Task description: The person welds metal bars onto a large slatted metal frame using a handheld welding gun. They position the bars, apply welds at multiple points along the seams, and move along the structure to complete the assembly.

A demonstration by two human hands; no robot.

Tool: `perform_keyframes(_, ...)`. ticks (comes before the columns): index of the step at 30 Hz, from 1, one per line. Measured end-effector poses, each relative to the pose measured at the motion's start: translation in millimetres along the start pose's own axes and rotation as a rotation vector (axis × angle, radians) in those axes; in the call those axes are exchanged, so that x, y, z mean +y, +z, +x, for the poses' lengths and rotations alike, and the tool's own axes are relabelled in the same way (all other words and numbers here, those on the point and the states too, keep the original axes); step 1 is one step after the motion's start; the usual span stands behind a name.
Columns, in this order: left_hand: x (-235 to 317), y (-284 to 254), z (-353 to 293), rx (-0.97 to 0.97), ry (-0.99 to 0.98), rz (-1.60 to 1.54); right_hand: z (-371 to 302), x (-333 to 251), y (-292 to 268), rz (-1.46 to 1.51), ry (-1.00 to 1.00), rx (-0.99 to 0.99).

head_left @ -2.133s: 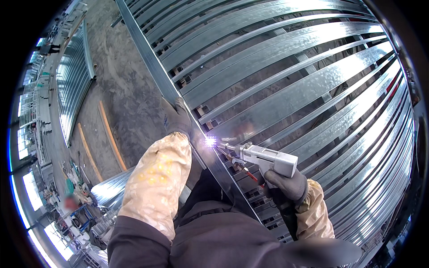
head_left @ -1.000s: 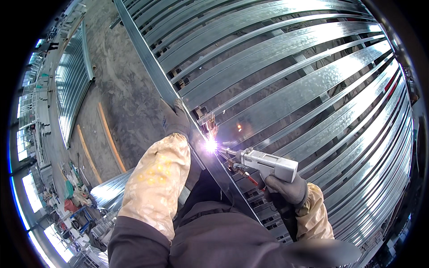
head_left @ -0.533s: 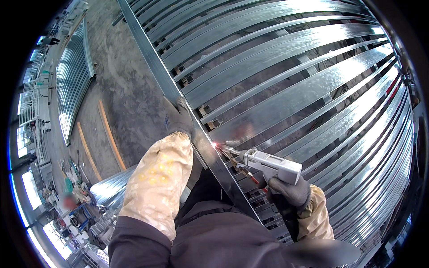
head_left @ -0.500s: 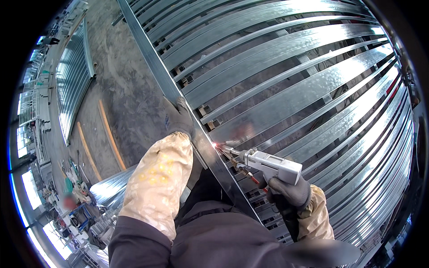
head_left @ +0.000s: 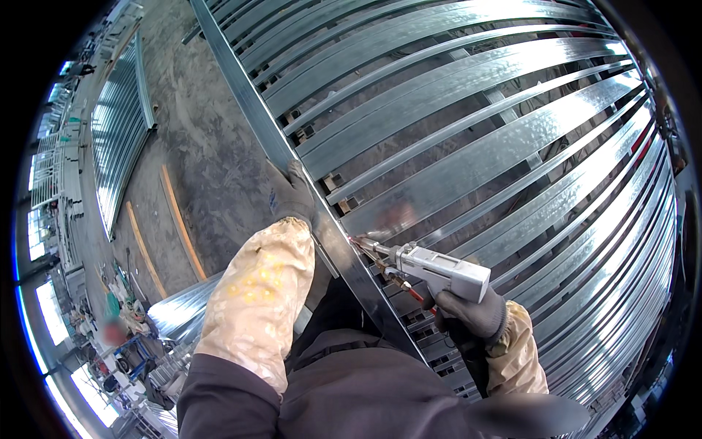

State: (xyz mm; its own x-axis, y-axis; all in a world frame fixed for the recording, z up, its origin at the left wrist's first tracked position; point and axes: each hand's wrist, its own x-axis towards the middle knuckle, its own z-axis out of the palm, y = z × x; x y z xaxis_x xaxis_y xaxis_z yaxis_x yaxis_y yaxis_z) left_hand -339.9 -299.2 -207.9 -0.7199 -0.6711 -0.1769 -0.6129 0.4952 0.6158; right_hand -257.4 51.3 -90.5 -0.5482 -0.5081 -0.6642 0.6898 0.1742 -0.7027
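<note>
- Welding gun [head_left: 442, 271]: located right of center in the frame; silver-gray, box-shaped body, narrow nozzle directed left, dark handle below. A brass-colored fitting [head_left: 395, 276] runs beneath the nozzle.
- Nozzle end: at the inner edge of the long metal rail [head_left: 256, 110]; contact cannot be determined.
- Right hand [head_left: 475, 313]: gray-gloved, closed around the handle.
- Left hand [head_left: 292, 196]: gray-gloved, resting on the rail near frame center; finger closure cannot be determined.
- Metal bars [head_left: 468, 164]: shiny, extending from the rail across the upper right.
- Change: one second earlier, violet-white glare and sparks surrounded the nozzle end; now a faint reddish spot remains.
- Marking: small, blue, on the left glove; illegible.
</note>
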Motion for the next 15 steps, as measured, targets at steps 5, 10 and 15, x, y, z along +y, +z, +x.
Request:
perform_keyframes(5, -7, 1, 1, 0.028, 0.026, -0.026, -1, -5, 2, 0.014, 0.059, 0.007)
perform_keyframes(10, -4, 1, -2, 0.038, 0.035, -0.019, -3, -12, 4, 0.021, 0.098, 0.018)
perform_keyframes(15, -10, 2, 2, 0.054, 0.073, -0.042, -4, -16, 5, 0.021, 0.126, 0.012)
